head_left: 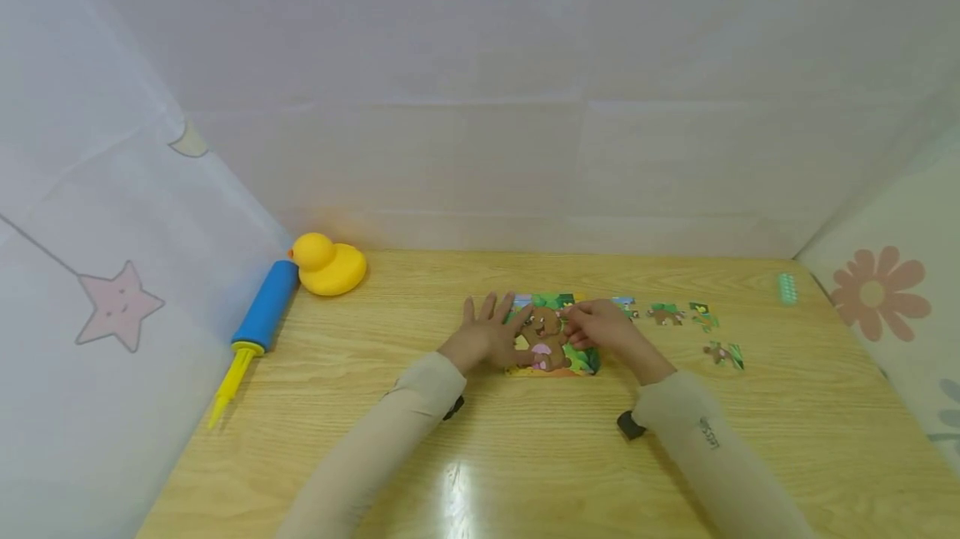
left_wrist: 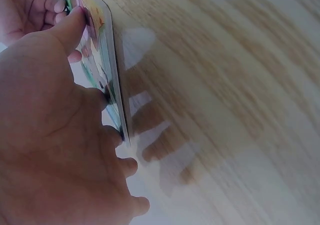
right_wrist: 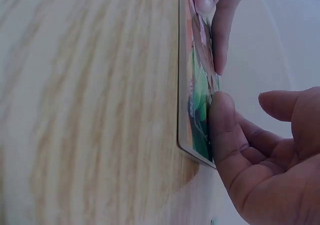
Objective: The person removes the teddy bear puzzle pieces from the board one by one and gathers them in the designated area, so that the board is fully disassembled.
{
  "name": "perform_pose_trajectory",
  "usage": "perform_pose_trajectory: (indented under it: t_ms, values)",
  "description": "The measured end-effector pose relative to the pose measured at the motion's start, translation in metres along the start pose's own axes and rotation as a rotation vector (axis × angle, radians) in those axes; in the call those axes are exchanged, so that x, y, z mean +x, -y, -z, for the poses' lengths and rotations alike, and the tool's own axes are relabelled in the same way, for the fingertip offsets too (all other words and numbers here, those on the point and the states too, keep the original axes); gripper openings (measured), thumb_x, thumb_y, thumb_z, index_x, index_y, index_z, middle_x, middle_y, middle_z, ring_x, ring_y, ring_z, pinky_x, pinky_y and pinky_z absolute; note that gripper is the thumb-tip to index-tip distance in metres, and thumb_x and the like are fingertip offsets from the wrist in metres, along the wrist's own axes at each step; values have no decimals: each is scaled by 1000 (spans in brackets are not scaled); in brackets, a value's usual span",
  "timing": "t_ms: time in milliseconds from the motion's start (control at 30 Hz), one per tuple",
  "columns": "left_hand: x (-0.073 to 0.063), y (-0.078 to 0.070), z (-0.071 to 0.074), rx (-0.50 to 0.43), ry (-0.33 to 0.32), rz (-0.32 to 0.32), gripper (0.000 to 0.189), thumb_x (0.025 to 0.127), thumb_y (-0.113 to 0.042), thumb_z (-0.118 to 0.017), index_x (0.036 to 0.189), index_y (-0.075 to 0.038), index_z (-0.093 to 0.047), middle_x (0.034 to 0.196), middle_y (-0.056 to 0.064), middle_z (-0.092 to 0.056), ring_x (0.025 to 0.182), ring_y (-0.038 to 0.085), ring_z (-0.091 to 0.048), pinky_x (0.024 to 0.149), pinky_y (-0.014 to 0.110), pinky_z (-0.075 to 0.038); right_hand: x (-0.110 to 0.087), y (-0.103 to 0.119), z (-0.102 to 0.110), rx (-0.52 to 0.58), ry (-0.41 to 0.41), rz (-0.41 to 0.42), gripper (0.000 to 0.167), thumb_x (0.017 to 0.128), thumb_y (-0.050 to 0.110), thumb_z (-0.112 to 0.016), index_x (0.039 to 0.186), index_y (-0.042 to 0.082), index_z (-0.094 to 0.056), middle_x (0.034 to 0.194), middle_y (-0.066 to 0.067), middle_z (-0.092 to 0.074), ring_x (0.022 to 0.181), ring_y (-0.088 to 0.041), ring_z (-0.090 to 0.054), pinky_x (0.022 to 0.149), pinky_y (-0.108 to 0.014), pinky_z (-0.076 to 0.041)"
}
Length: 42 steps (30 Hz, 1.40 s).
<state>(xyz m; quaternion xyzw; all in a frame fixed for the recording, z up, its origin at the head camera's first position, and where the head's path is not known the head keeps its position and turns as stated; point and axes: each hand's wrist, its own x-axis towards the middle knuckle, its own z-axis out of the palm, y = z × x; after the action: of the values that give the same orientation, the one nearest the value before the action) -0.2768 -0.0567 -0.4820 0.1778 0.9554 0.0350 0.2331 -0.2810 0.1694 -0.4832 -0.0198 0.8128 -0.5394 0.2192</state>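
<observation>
A jigsaw puzzle [head_left: 550, 353] with a brown bear on it lies flat on the table, in front of the person. My left hand [head_left: 486, 341] rests on its left side with fingers spread, and in the left wrist view the thumb [left_wrist: 71, 29] presses on the face near the lower edge. From the right, my right hand [head_left: 606, 328] touches the puzzle with loosely bent fingers. The right wrist view shows its thumb [right_wrist: 223, 116] against the picture; no loose piece shows between the fingers. Part of the picture is hidden under both hands.
Several loose puzzle pieces [head_left: 665, 314] lie right of the puzzle, one piece [head_left: 723, 353] nearer the front. A small green object [head_left: 787, 288] sits at the far right. Back left are a yellow rubber duck [head_left: 330, 266] and a blue hand pump [head_left: 266, 303]. White cloth [head_left: 480, 164] hangs behind.
</observation>
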Motion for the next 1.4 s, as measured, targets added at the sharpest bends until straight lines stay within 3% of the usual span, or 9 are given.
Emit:
perform_pose_trajectory:
  t_ms: [167, 467, 767, 900, 1067, 1200, 1400]
  values:
    - [8, 4, -6, 29, 5, 4, 99, 83, -92, -32, 162, -42, 2, 172, 1, 11, 159, 33, 9, 121, 70, 6, 0, 2, -2, -34, 4, 3, 38, 109, 23, -47, 124, -8, -65, 97, -14, -69, 76, -14, -67, 72, -29, -62]
    - [2, 3, -4, 26, 25, 10, 99, 84, -91, -32, 162, -42, 3, 172, 1, 13, 159, 33, 11, 122, 68, 8, 1, 4, -5, -93, -3, 14, 37, 108, 24, -48, 107, -5, -71, 93, -13, -69, 75, -15, -67, 70, -28, -61]
    - [-17, -5, 6, 25, -4, 0, 95, 90, -84, -35, 164, -36, 0, 172, 4, 10, 159, 34, 9, 125, 64, 6, 0, 5, -4, -68, -5, 5, 35, 108, 25, -49, 112, -4, -68, 85, -10, -64, 72, -16, -62, 69, -30, -60]
    - [-19, -5, 6, 46, -2, 7, 93, 92, -81, -36, 164, -36, 1, 172, 4, 10, 159, 34, 9, 125, 64, 6, 4, 5, -6, -45, -10, -3, 30, 107, 23, -51, 116, -2, -66, 91, -10, -66, 74, -15, -63, 69, -29, -60]
    - [-5, -2, 0, 58, 12, 26, 96, 86, -89, -33, 162, -42, 4, 172, 1, 12, 159, 32, 10, 124, 65, 7, 6, 9, -9, -71, -39, -8, 24, 105, 19, -54, 116, 1, -64, 104, -13, -71, 74, -15, -66, 67, -29, -60]
    - [6, 1, -7, 55, 23, 30, 100, 82, -93, -28, 160, -44, 11, 170, -1, 19, 158, 32, 17, 122, 66, 12, 5, 13, -10, -97, -56, -18, 21, 103, 17, -56, 113, 1, -64, 99, -12, -70, 72, -16, -65, 65, -30, -60]
    - [-14, -8, 6, 59, -6, 23, 92, 92, -81, -38, 163, -39, 0, 173, 3, 10, 159, 35, 8, 125, 65, 3, 8, 13, -12, -103, -55, -36, 27, 101, 19, -61, 122, 2, -62, 89, -9, -69, 72, -16, -65, 65, -29, -59]
